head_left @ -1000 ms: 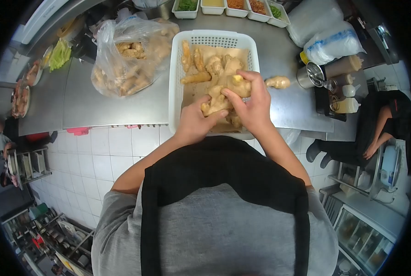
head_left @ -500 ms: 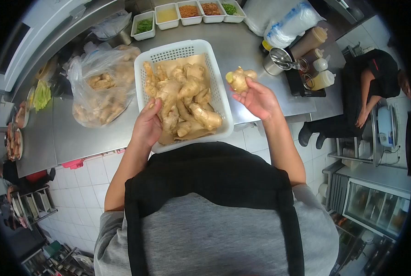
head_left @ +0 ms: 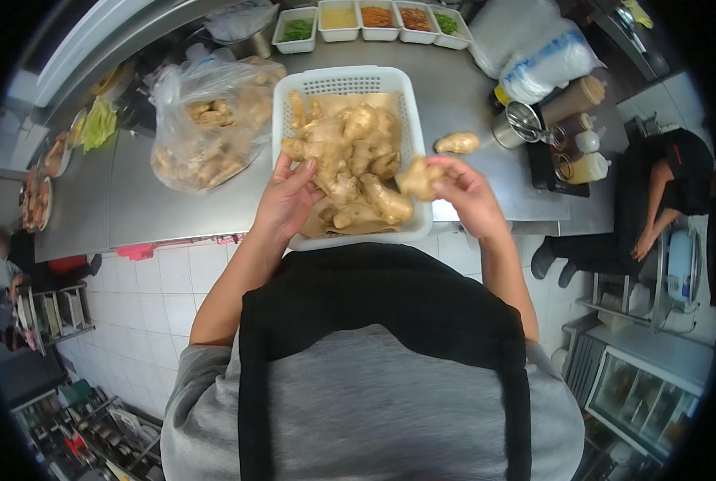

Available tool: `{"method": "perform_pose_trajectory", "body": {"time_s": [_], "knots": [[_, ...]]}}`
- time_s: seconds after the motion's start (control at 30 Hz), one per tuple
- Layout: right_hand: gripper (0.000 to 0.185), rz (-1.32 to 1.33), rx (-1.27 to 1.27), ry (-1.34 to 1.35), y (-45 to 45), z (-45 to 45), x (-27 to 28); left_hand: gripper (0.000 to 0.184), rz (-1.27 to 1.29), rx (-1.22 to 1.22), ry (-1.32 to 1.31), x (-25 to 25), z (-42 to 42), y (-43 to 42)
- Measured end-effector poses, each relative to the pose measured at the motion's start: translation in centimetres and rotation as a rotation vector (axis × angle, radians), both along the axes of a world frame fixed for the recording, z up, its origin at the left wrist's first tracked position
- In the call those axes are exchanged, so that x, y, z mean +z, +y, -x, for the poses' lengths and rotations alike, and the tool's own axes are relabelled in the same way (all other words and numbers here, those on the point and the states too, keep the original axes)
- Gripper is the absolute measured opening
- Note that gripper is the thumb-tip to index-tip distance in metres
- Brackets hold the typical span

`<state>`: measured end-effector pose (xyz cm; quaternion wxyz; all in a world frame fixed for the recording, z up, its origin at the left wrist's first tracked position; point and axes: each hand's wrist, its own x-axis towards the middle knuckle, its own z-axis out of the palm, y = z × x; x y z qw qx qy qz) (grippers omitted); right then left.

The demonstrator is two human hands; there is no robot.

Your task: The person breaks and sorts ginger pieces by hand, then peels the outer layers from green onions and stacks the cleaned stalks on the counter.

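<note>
Your left hand point(head_left: 288, 199) is gripping the large ginger root point(head_left: 323, 141) at the white basket's point(head_left: 386, 78) left side, seemingly steadying it, while your right hand point(head_left: 470, 195) is pinching a smaller piece point(head_left: 416, 179) over the right edge.

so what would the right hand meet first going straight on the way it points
Probably the right rim of the white basket, or the ginger pile if it clears that; depth is unclear.

We've got a satin metal worktop point(head_left: 466, 100), smooth plastic basket point(head_left: 342, 73), matt paper liner point(head_left: 383, 99), rough knobbly ginger point(head_left: 332, 146), a crinkly, glossy see-through plastic bag point(head_left: 173, 104), matt cloth apron point(head_left: 382, 284) and shiny metal cup point(head_left: 505, 133).
</note>
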<state>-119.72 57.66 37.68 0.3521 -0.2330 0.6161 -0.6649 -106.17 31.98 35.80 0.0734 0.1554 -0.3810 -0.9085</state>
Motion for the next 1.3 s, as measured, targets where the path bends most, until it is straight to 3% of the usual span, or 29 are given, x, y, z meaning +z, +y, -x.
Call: {"method": "perform_pose_trajectory", "body": {"time_s": [0.03,0.13,0.17,0.27,0.37,0.47,0.5,0.6,0.67,0.77,0.87,0.97,1.0,1.03,1.13,1.2,1.3], "knots": [[0.045,-0.128,0.11,0.075,-1.1,-0.7,0.9,0.048,0.023,0.011,0.0,0.5,0.0,0.1],[0.051,-0.135,0.097,0.484,-4.4,-2.2,0.9,0.051,0.065,0.022,0.027,0.9,-0.2,-0.1],[0.064,-0.108,0.012,0.433,-5.3,-2.3,1.0,0.052,0.072,0.021,0.039,0.9,-0.4,-0.1],[0.074,0.05,-0.097,0.139,-8.1,-2.3,2.3,0.048,0.08,-0.054,0.051,0.9,-0.9,0.0],[0.064,0.056,0.113,0.101,-9.0,-1.4,2.5,0.053,0.183,-0.201,-0.058,-0.3,-1.4,-1.0],[0.054,0.008,0.205,0.247,-8.9,-1.6,2.3,0.055,0.763,-0.192,-0.009,3.0,-1.2,-0.5],[0.051,-0.019,0.213,0.314,-8.8,-2.1,2.5,0.054,0.808,-0.173,0.007,3.3,-1.2,-0.3],[0.041,-0.034,0.096,0.757,-8.5,-3.3,4.2,0.052,0.987,-0.094,0.052,4.5,-1.3,0.3],[0.038,-0.009,0.002,0.82,-8.5,-3.9,4.7,0.051,1.155,-0.008,0.068,5.7,-1.4,1.0],[0.036,0.013,-0.177,0.993,-9.4,-3.9,3.8,0.053,1.211,0.139,0.001,5.8,-1.1,1.7],[0.036,-0.022,-0.263,1.023,-10.2,-4.2,3.2,0.05,0.839,0.243,-0.118,4.1,-0.5,2.6],[0.034,-0.131,-0.281,1.043,-10.3,-3.0,1.6,0.048,1.106,0.276,-0.029,3.4,-0.8,1.1],[0.034,-0.176,-0.282,1.063,-10.0,-2.4,1.1,0.048,0.937,0.302,-0.048,3.4,-1.0,0.6],[0.04,-0.25,-0.188,0.901,-9.6,-1.9,0.9,0.048,0.769,0.327,-0.063,3.4,-1.2,-0.1],[0.051,-0.246,-0.205,1.188,-9.2,-1.2,0.3,0.047,0.32,0.387,-0.024,3.1,-1.6,-1.4],[0.055,-0.108,-0.192,0.813,-9.4,-1.1,-0.4,0.043,0.133,0.379,0.015,3.0,-1.6,-1.8],[0.055,0.138,-0.079,0.19,-9.9,-1.6,0.0,0.04,0.122,0.172,0.048,3.5,-2.0,-1.4]]}}
